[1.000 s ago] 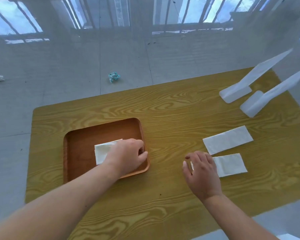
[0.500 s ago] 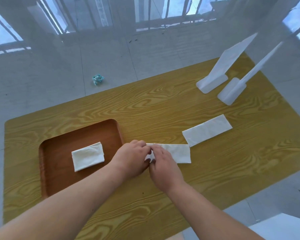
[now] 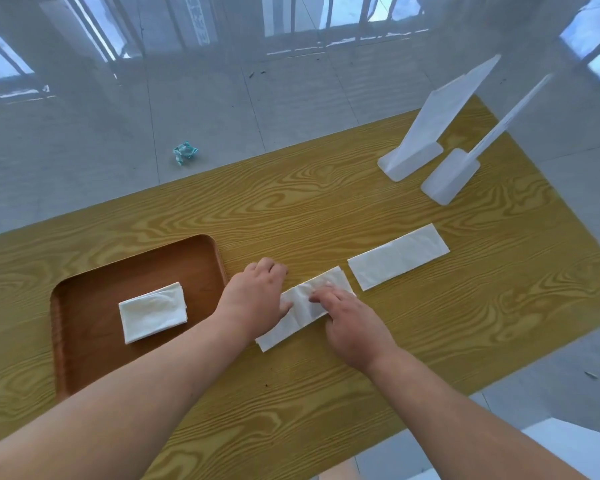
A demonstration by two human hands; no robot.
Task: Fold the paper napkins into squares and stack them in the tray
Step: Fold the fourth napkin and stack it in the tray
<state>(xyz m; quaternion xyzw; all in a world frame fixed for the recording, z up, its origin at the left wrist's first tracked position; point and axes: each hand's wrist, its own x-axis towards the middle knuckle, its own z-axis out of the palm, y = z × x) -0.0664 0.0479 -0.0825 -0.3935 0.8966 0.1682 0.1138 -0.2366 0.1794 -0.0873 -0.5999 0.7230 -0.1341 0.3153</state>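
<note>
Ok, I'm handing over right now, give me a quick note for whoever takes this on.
Left hand: flat on the left part of the napkin being folded, pinning it to the table.
Right hand: fingers pressed on the same napkin, near its middle.
Done: one folded napkin lies in the tray.
Left: finish this napkin into a square and stack it in the tray; then the long napkin lying flat to the right, untouched.
</note>
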